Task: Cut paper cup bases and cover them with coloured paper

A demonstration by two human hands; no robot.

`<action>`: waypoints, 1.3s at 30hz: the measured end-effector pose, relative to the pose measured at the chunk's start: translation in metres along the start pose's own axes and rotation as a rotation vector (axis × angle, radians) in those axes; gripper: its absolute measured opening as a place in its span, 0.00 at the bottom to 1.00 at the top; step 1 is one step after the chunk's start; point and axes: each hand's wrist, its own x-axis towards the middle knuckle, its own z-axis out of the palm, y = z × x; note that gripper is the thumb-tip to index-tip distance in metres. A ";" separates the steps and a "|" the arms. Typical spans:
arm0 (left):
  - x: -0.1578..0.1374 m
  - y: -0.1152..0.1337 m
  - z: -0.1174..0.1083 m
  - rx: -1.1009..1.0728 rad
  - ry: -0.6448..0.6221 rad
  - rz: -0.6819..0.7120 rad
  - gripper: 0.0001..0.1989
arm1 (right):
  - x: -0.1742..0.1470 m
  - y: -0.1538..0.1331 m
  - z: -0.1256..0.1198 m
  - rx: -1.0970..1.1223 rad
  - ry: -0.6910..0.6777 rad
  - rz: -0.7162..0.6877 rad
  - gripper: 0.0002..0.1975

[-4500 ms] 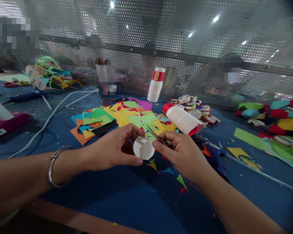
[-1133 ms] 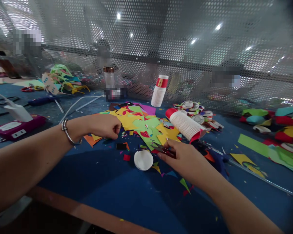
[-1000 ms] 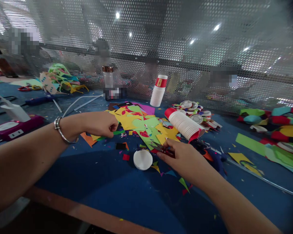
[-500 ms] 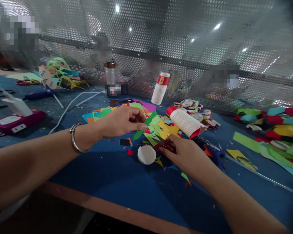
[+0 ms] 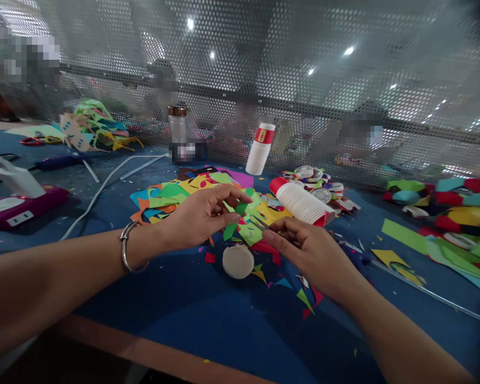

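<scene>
Now, in the head view, the left hand [image 5: 200, 216] has moved away from the scrap pile's left side, where it was a second ago, and holds a dark-green paper strip [image 5: 231, 230] pinched between its thumb and fingers. The strip, already picked up half a second ago, is over the right part of the heap of multicoloured cut paper [image 5: 170, 198] in the middle of the blue desk [image 5: 208, 314]. The small white round paper piece [image 5: 238, 261], held in the left hand in the earliest frame, lies on the desk, between the heap and the near edge, and looks darker than before. The right hand [image 5: 312, 248] has turned and come up slightly, baring more red paper [image 5: 277, 259] beneath it. Its thumb and curled fingers grip slim dark metal scissors [image 5: 260, 221], blades aimed left toward the strip; whether they touch it I cannot tell. The left forearm reaches in level, a silver bracelet [image 5: 125, 248] at the wrist, while the right slants up from the desk's near right corner. Toward the far edge, one stack of white ribbed paper cups [image 5: 300, 201] lies tipped over and another stack, red-banded [image 5: 259, 152], stands.
</scene>
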 end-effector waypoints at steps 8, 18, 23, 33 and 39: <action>-0.003 0.001 0.008 -0.111 -0.093 -0.036 0.21 | -0.004 -0.006 -0.001 0.154 -0.055 0.010 0.20; -0.007 -0.003 0.011 -0.198 -0.143 -0.022 0.26 | -0.004 -0.011 0.004 0.286 -0.101 -0.011 0.20; -0.008 -0.001 0.012 -0.160 -0.145 -0.005 0.26 | -0.004 -0.013 0.005 0.283 -0.114 -0.019 0.19; -0.009 0.002 0.014 -0.167 -0.147 -0.022 0.27 | -0.005 -0.011 0.005 0.234 -0.103 -0.046 0.19; -0.009 0.002 0.012 -0.120 -0.146 -0.042 0.28 | -0.005 -0.010 0.004 0.179 -0.083 -0.060 0.19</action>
